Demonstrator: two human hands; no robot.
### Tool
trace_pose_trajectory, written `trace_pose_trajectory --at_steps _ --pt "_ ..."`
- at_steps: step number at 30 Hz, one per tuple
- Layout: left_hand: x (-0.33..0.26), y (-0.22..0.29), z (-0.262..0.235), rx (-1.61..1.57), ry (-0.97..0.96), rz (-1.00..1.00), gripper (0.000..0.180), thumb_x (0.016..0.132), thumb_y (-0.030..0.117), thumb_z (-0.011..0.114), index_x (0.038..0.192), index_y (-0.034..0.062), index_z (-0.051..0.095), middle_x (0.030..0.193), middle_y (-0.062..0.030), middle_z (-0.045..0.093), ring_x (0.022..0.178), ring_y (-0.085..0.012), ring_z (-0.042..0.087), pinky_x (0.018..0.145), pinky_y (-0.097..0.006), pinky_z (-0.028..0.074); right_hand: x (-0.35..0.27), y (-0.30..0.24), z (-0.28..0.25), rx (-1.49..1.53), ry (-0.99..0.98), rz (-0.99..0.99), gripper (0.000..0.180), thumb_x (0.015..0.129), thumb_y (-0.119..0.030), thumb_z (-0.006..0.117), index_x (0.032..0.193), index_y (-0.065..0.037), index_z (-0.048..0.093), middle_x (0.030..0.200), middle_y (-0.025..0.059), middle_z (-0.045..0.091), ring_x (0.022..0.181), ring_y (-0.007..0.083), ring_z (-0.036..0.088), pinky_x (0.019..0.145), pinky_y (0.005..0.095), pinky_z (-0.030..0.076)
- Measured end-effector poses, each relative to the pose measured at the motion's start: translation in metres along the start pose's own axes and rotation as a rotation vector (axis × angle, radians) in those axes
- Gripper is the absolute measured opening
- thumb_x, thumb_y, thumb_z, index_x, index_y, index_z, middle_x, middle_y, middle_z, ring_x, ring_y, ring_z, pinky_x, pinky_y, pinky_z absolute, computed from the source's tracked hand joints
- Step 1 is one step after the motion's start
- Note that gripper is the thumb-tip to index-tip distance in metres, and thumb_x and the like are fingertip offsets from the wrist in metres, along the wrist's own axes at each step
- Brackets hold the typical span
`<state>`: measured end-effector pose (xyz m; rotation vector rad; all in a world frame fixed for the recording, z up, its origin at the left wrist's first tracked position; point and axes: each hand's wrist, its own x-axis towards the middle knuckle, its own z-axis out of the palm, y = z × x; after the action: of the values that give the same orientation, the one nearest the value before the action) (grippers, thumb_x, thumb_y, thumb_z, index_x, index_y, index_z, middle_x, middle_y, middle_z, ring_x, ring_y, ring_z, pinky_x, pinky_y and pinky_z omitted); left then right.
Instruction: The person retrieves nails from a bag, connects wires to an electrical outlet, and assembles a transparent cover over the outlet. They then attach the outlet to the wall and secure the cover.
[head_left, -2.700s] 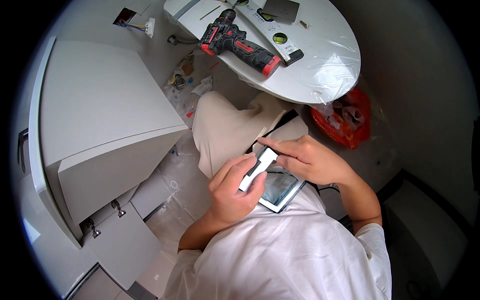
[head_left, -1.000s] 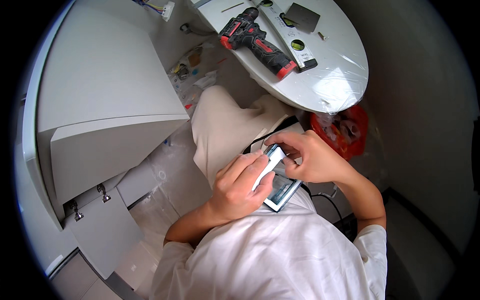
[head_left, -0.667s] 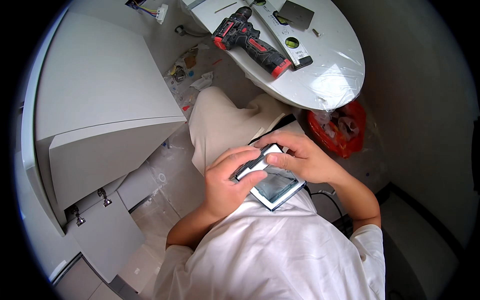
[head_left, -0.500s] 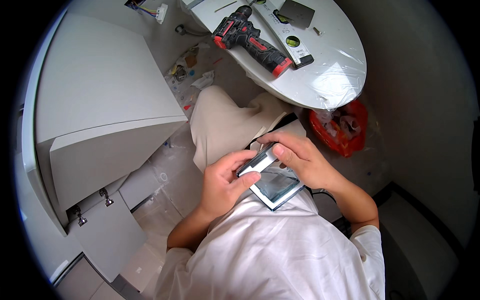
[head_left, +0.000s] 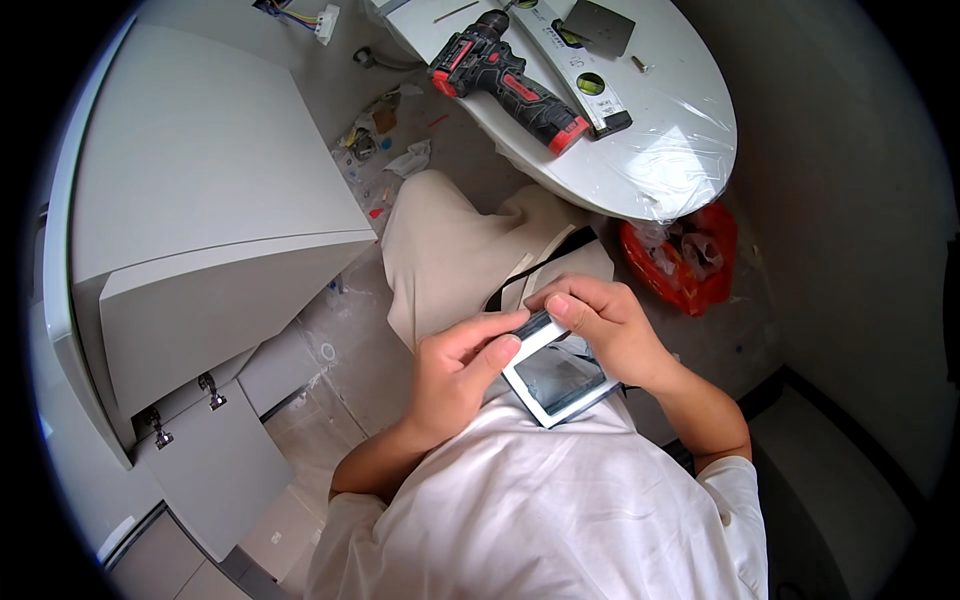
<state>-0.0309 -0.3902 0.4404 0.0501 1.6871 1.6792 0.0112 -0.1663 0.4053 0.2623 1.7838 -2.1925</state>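
Observation:
In front of my chest I hold a flat pouch (head_left: 562, 380) with a white border and a clear window, which looks like a waterproof phone pouch. My left hand (head_left: 455, 372) pinches the near-left end of its dark top edge, thumb on the face and fingers along the rim. My right hand (head_left: 612, 325) grips the other end of that edge, thumb laid on top. A black strap (head_left: 545, 268) lies over my beige trousers beyond the pouch. My fingers hide part of the top edge.
On a round, film-covered white table (head_left: 650, 190) ahead lie a black-and-red cordless drill (head_left: 510, 85), a spirit level (head_left: 585, 85), a grey plate (head_left: 600, 27) and a screw (head_left: 640, 64). A red bag (head_left: 685, 275) sits below. A white cabinet (head_left: 210, 170) stands left; debris (head_left: 385, 140) litters the floor.
The pouch has turned to lie flatter, its window facing up more. My left fingers have slid along the top edge toward my right hand. The strap beyond shows more.

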Motion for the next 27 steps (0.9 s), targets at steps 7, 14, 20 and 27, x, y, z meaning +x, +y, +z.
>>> trace_pose_trajectory --at_steps 7,14,20,27 --pt "0.006 -0.015 0.002 -0.006 0.044 0.031 0.029 0.105 0.009 0.066 0.129 -0.0061 0.07 0.116 -0.0105 0.074 0.101 -0.0127 0.068 0.089 -0.027 0.054 0.002 -0.001 0.001 0.163 0.042 0.127 0.031 0.107 -0.028 0.064 0.114 0.002 0.073 0.098 0.0041 0.073 0.09 0.0086 0.064 0.081 0.0267 0.052" --pt "0.009 -0.01 0.004 -0.014 -0.01 0.003 0.032 0.105 0.01 0.064 0.132 -0.007 0.067 0.117 -0.012 0.074 0.101 -0.016 0.07 0.092 -0.03 0.057 0.003 -0.008 0.004 -0.197 0.028 0.096 0.028 0.104 -0.026 0.07 0.106 0.001 0.074 0.092 0.0036 0.074 0.085 0.0075 0.064 0.077 0.0268 0.053" --pt "0.012 -0.007 0.003 0.003 -0.017 0.005 0.037 0.102 0.006 0.065 0.138 -0.0047 0.063 0.119 -0.0123 0.071 0.1 -0.0162 0.07 0.094 -0.032 0.058 0.002 0.001 0.004 0.204 0.089 0.036 0.038 0.11 -0.032 0.059 0.108 0.003 0.073 0.091 0.0052 0.073 0.086 0.0115 0.068 0.077 0.0283 0.056" --pt "0.001 -0.014 -0.006 -0.155 -0.311 -0.154 0.088 0.09 -0.006 0.074 0.163 0.0062 0.025 0.143 -0.0115 0.049 0.114 -0.0187 0.062 0.101 -0.037 0.055 -0.024 0.014 0.003 0.176 0.098 -0.003 0.049 0.114 -0.037 0.049 0.148 -0.002 0.051 0.128 0.0107 0.063 0.117 0.018 0.062 0.1 0.0338 0.052"
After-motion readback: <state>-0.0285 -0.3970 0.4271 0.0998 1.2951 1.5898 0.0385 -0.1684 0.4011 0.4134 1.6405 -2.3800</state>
